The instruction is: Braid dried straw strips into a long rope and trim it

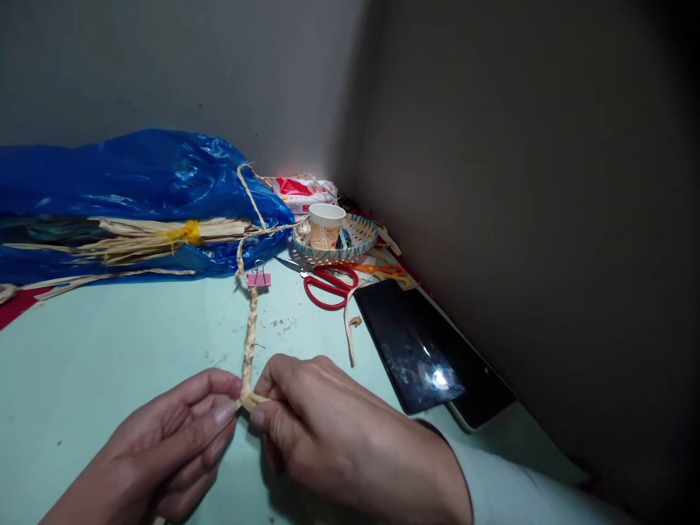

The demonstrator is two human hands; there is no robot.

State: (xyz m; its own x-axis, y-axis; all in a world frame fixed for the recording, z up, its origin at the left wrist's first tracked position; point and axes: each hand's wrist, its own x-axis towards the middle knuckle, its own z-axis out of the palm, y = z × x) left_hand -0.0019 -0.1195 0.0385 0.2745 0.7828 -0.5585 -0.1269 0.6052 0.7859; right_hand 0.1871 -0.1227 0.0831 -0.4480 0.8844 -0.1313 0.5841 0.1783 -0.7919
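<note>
A thin braided straw cord (250, 335) runs across the pale green table (109, 343) from a pink binder clip (259, 278) down to my hands. My left hand (175, 445) pinches the cord's near end between thumb and fingers. My right hand (333, 430) is closed on the same end from the right, its thumb and forefinger pressed on the straw strands. The two hands almost touch at the braid's tip.
A blue plastic bag (136, 182) with a straw bundle (153, 237) tied in yellow lies at the back left. A small woven basket (358, 235) holds a paper cup (327, 224). Red scissors (328, 284) and a dark tablet (421, 350) lie to the right, beside a grey wall.
</note>
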